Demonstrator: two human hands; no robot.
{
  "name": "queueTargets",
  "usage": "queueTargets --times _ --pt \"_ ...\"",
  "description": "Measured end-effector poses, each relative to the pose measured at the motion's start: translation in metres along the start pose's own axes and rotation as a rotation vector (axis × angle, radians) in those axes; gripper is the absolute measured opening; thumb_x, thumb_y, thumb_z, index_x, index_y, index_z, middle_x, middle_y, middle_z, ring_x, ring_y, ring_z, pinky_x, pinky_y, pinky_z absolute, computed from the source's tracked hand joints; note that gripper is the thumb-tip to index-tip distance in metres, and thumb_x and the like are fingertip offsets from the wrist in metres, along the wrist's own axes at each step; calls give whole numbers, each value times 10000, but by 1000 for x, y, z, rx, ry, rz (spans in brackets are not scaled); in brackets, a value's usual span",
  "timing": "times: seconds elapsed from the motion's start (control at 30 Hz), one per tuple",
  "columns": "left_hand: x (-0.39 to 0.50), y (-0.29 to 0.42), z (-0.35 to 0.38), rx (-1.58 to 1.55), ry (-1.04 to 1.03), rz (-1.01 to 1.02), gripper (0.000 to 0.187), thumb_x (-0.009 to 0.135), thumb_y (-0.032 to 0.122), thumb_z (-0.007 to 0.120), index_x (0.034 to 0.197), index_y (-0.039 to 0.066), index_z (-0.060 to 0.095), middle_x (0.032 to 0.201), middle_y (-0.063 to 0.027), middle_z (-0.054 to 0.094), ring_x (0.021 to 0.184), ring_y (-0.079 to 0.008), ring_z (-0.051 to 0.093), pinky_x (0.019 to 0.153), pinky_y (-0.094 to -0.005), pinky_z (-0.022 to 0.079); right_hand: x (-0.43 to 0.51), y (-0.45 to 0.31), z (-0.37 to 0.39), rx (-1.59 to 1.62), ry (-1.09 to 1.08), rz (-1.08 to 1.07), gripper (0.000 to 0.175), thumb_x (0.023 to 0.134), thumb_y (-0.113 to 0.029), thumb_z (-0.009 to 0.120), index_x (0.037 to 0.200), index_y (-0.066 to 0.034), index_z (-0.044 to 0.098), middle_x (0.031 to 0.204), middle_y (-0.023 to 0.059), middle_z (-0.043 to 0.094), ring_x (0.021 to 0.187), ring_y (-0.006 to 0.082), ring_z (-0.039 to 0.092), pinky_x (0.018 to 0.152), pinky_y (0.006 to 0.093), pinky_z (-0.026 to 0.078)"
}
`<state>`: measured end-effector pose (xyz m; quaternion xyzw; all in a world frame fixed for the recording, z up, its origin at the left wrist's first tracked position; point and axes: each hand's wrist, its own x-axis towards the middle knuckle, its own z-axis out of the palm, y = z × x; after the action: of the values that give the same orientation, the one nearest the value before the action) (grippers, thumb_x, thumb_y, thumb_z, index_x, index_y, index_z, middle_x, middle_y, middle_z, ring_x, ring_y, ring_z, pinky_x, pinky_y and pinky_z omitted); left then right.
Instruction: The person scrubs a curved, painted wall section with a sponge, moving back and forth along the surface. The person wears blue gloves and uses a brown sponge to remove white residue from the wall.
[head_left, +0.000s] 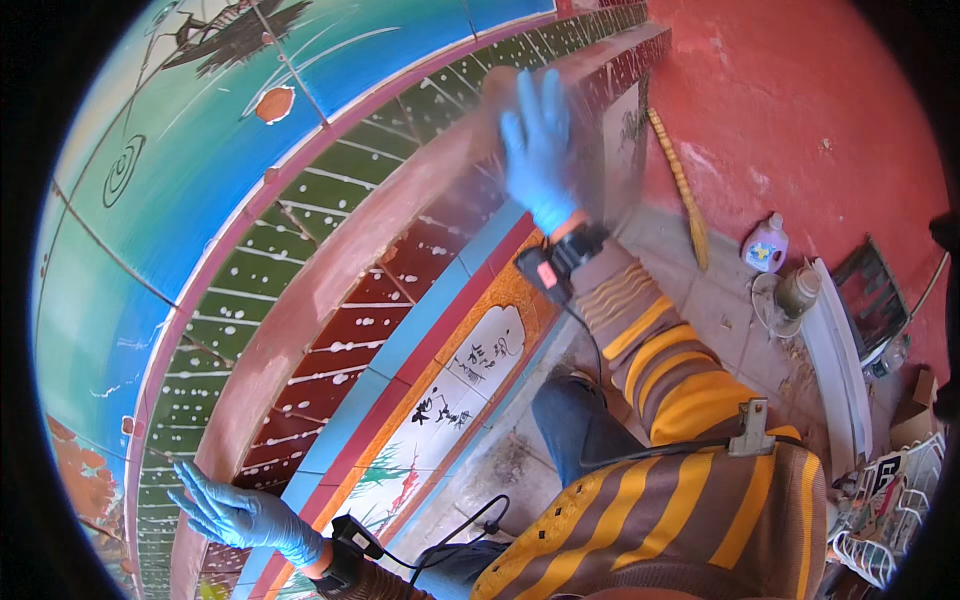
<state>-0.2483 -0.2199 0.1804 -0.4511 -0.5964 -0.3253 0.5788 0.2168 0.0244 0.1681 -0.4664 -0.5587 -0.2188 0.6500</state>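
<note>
My left hand, in a blue glove, rests with fingers spread at the lower left, on or just over the pinkish ledge of a painted wall. At the top centre, my right hand, also gloved in blue, is stretched over the far part of this ledge. Its fingers point away from me. A blurred brownish thing lies at or behind its fingertips; whether the hand holds it, I cannot tell. Green bands with white marks run above the ledge, dark red ones below. Dark devices with cables are strapped at both wrists.
A broom leans by the red wall at right. Near it stand a purple bottle, a jar, long white strips and a white wire basket. My legs are beside the painted base; a cable hangs near my left wrist.
</note>
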Motion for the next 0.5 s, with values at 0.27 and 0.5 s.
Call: queueTargets --times 0.27,0.5 --pt "-2 -6 7 29 22 45 480 1065 208 184 1287 119 600 1251 25 641 1249 -275 535 1135 -452 306 52 146 25 -62 105 186 765 966 -497 415 1507 -18 165 1534 329 109 1413 489 142 1159 491 147" --pt "-1 1 4 47 61 -2 413 1061 223 294 1201 83 657 1211 0 666 1181 -279 588 1060 -447 368 72 152 9 172 99 747 854 966 -551 337 1505 30 19 1558 298 10 1456 417 34 1182 452 108"
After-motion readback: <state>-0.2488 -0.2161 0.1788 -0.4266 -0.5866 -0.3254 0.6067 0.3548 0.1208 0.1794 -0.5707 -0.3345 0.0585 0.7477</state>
